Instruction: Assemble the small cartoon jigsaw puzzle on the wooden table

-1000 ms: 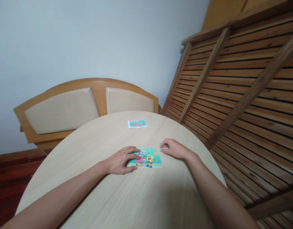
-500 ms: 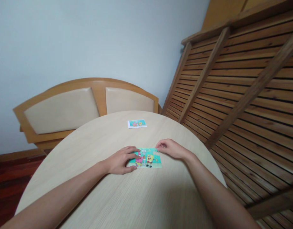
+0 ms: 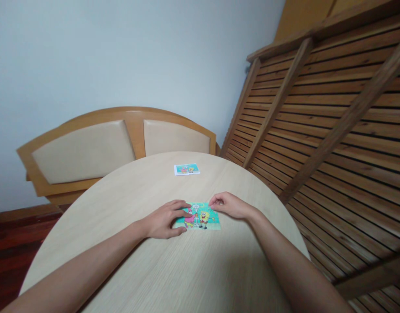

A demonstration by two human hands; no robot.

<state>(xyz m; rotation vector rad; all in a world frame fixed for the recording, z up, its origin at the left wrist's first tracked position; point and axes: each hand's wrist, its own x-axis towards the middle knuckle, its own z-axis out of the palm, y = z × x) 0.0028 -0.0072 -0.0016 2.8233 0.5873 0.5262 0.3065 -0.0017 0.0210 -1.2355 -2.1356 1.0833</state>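
A jigsaw puzzle (image 3: 204, 221) lies flat on the table, printed with cartoon figures on a turquoise ground: a pink one, a grey-green one and a yellow square one. Over its left edge rests my left hand (image 3: 169, 219), fingers spread and pressing on the pink figure's side. My right hand (image 3: 227, 205) is at the upper right corner, thumb and fingertips pinched together on a puzzle piece (image 3: 213, 208) that lies level with the picture. The fingers partly cover that piece, so I cannot tell how snugly it sits.
Further back on the round light-wood table (image 3: 147, 274) lies a small picture card (image 3: 187, 169) with similar figures. Behind the table stands a padded wooden headboard (image 3: 139, 134) against a pale wall. A slatted wooden panel (image 3: 317, 143) leans on the right.
My right hand has shifted slightly left and down, bringing the pinched piece from above the gap onto the puzzle's upper right corner. My left hand has stayed in place.
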